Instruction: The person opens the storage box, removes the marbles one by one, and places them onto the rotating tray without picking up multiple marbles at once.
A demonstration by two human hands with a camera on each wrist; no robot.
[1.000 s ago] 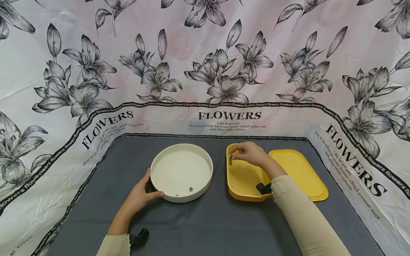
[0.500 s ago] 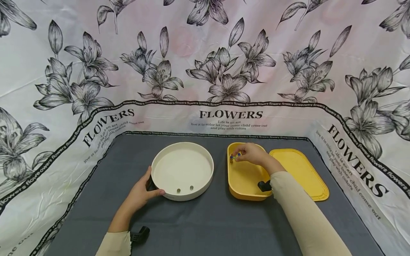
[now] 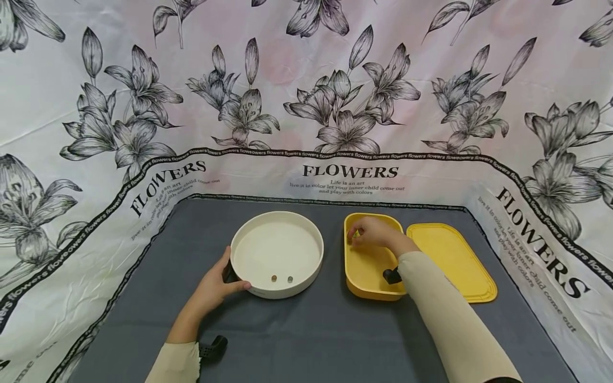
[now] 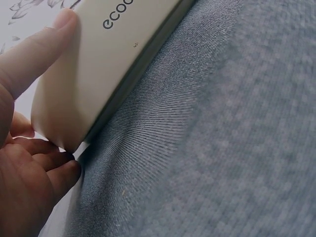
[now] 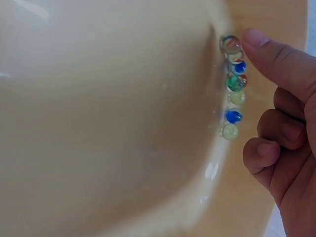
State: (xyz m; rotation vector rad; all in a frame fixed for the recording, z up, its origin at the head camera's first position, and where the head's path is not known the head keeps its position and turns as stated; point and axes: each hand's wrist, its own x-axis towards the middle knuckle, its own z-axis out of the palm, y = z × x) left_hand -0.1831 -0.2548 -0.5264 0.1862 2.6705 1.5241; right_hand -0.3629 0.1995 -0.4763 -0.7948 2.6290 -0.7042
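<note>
On the left, my left hand (image 3: 213, 290) grips the rim of a round cream-white dish (image 3: 278, 242). In the left wrist view its thumb lies on the dish's outer wall (image 4: 103, 64), with the other fingers bent under the bottom edge. Two small marbles, one brownish (image 3: 274, 278) and one greyish (image 3: 290, 279), rest inside near the front wall. My right hand (image 3: 375, 234) reaches into a yellow box (image 3: 369, 266). There, several glass marbles (image 5: 237, 82) lie in a row along the wall; the thumb tip is right beside the end one, the other fingers loosely bent. The index finger is hidden.
A flat yellow lid (image 3: 447, 260) lies just right of the box. Dark grey cloth (image 3: 306, 340) covers the table, and a white flower-printed cloth (image 3: 349, 127) rises behind and at both sides.
The brownish marble has rolled a little away from the dish's front wall. My right fingers have shifted over the marbles, hiding them in the head view. The left hand keeps its hold.
</note>
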